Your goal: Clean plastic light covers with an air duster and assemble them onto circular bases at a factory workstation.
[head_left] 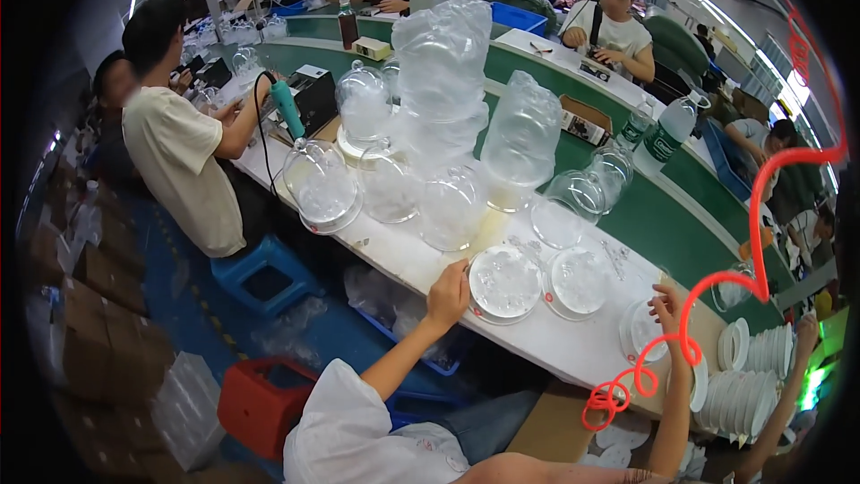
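My left hand is closed on the left rim of a white round dish with crumpled clear plastic film inside, standing on the white worktable. A similar dish stands just to its right. Farther right, my right hand hangs over another white round dish, fingers apart and slightly bent, with nothing seen in them. Several clear domes, some with white round bases, stand beyond my left hand. Behind them rise tall stacks of clear domes wrapped in film.
A red coiled hose hangs at right, its lower coils near my right forearm. Stacked white discs and another person's arm are at far right. A teal power tool hangs at left, near a co-worker. Large bottles stand behind.
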A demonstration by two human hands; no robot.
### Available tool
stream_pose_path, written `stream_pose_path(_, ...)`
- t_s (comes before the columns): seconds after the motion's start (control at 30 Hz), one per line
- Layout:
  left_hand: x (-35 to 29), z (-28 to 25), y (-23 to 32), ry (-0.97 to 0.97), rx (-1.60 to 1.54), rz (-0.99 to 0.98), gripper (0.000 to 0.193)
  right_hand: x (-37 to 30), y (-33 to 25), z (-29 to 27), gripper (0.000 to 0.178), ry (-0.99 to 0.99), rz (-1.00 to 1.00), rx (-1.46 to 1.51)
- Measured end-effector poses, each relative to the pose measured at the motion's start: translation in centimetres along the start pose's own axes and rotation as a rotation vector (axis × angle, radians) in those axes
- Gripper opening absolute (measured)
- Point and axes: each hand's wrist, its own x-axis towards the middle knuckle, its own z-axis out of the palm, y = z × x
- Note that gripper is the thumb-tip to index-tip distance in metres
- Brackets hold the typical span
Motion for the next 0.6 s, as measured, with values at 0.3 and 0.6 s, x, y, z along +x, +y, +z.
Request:
stream_pose_path(0.3, -0.1, 0.7, 0.0, -0.009, 0.069, 0.019, 0.025, 10.8, -7.1, 1.6, 0.037, 0.083, -0.317, -0.370)
stream_pose_path(0.6, 0.2, 0.2, -0.1, 0.010, 0.055, 0.048, 0.024, 23.6, -10.7, 7.2, 0.057, 0.093, -0.637, -0.599)
